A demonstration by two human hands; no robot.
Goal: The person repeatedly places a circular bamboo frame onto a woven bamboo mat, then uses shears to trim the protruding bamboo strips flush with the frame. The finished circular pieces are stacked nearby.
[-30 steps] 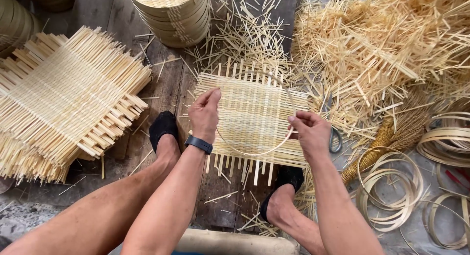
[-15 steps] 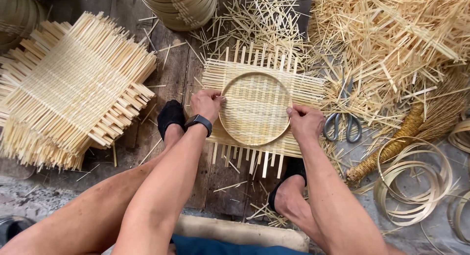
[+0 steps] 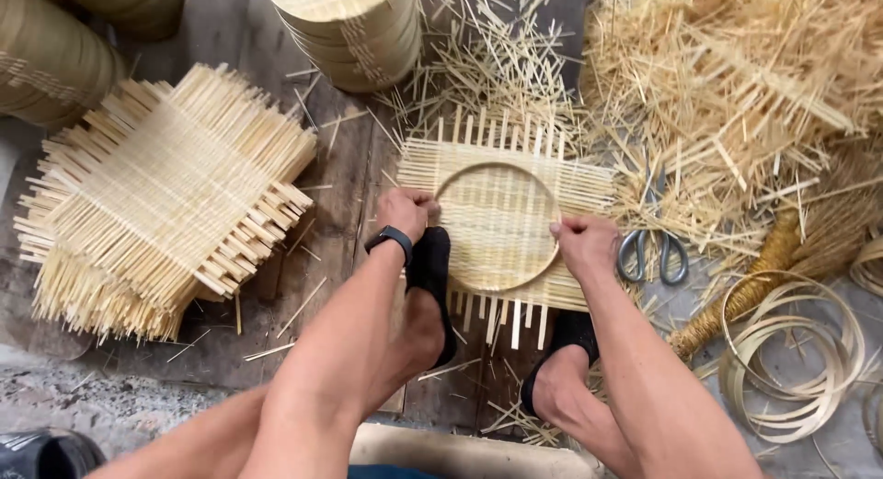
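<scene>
A square mat of woven bamboo strips (image 3: 515,157) lies on the wooden floor in front of me. A round bamboo hoop (image 3: 498,228) rests on top of it. My left hand (image 3: 406,208) grips the hoop's left edge against the mat, a dark band on the wrist. My right hand (image 3: 583,243) pinches the hoop's right edge. Both my feet in black socks (image 3: 430,278) press on the mat's near side.
A stack of woven mats (image 3: 156,194) lies at left. Stacked round bamboo containers (image 3: 354,28) stand at the back. Scissors (image 3: 651,249) lie right of the mat. Loose bamboo strips (image 3: 736,83) pile up at right, thin hoops (image 3: 796,350) below them.
The hoop has come to lie flat on the mat, with both hands gripping its edges. My left foot has slid onto the mat's near edge.
</scene>
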